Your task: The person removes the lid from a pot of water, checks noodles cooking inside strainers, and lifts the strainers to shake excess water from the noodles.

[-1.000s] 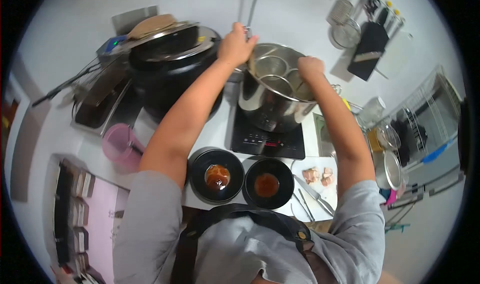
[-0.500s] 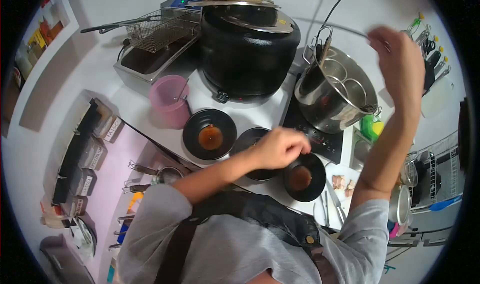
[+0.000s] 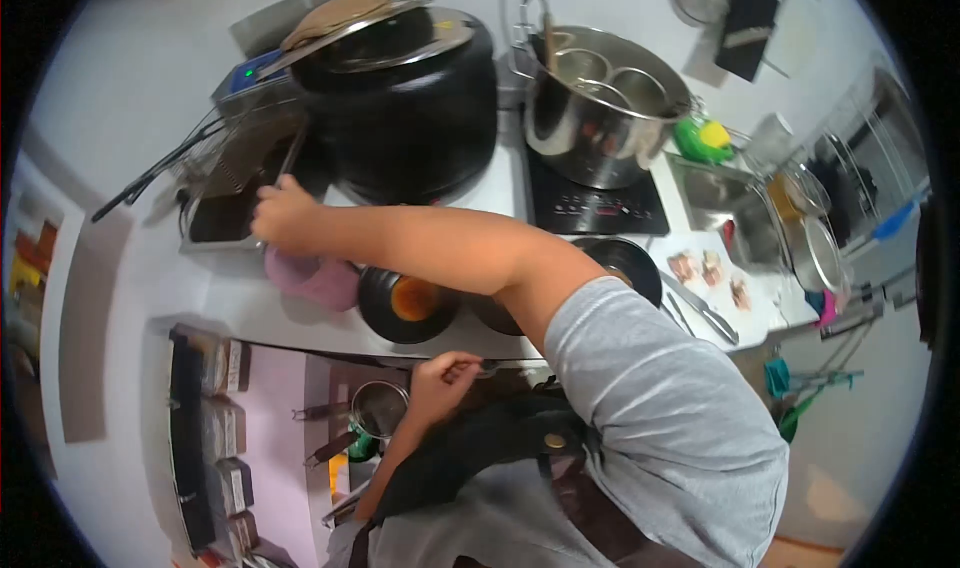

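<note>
My right hand (image 3: 285, 216) reaches across to the far left, its fingers closed above the pink pitcher (image 3: 325, 283); what they hold is hidden. Low in front of my body, my left hand (image 3: 440, 383) is loosely curled, with nothing visible in it, near the counter's front edge. A black bowl (image 3: 375, 303) with orange-brown liquid stands right of the pitcher. My right arm partly covers two more black bowls, one in the middle (image 3: 492, 318) and one at the right (image 3: 648, 273). Strainer baskets sit inside the steel pot (image 3: 570, 133).
A big black pot (image 3: 410, 128) stands behind my right arm. The steel pot is on a black induction cooker (image 3: 570, 208). A fryer (image 3: 225, 213) is at left. Meat pieces and a knife (image 3: 712, 316) lie on a white board (image 3: 755, 293), beside the sink (image 3: 735, 208).
My right hand has swung from beside the steel pot across to the pitcher at left. My left hand has drawn back from above the bowls toward my body. The view has shifted.
</note>
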Demonstrator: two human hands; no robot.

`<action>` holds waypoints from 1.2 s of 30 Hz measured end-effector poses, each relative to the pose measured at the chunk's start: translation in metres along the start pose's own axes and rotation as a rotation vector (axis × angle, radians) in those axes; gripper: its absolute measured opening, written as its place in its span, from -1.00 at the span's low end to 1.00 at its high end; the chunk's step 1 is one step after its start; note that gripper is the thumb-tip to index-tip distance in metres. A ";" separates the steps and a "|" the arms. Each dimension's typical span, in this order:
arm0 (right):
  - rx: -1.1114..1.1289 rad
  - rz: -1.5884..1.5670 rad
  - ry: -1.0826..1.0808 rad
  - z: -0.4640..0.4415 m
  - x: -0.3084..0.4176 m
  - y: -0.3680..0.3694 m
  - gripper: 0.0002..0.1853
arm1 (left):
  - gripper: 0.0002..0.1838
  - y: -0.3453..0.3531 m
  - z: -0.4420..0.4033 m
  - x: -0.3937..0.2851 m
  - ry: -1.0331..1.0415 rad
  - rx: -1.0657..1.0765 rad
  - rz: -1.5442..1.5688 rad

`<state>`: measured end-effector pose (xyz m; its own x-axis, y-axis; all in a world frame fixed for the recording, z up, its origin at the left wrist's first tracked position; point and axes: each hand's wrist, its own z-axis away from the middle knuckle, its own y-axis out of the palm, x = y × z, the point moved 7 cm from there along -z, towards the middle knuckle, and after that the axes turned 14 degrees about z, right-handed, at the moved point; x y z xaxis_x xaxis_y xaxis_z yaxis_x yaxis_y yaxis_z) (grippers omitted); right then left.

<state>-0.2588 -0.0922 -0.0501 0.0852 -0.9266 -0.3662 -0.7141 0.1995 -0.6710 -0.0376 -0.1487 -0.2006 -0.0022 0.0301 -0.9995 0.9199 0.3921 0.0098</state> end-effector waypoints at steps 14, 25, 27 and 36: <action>-0.518 -0.426 -0.291 0.160 0.065 -0.353 -0.88 | -0.65 0.094 0.062 0.215 -0.345 0.606 -0.290; 0.302 -1.394 1.139 0.557 0.083 -0.258 -0.72 | -0.62 0.199 0.158 0.375 -0.448 0.817 -0.400; 0.002 -1.557 1.664 0.706 0.162 -0.196 -0.77 | -0.61 0.211 0.163 0.374 -0.436 0.794 -0.416; -0.386 0.238 2.666 0.920 0.179 -0.324 -0.61 | -0.60 0.248 0.130 0.268 -0.428 0.472 -0.128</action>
<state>0.6274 -0.0299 -0.4918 -0.2155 0.6167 0.7571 -0.6289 0.5054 -0.5908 0.2409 -0.1626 -0.4701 -0.0563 -0.3971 -0.9160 0.9964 -0.0812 -0.0260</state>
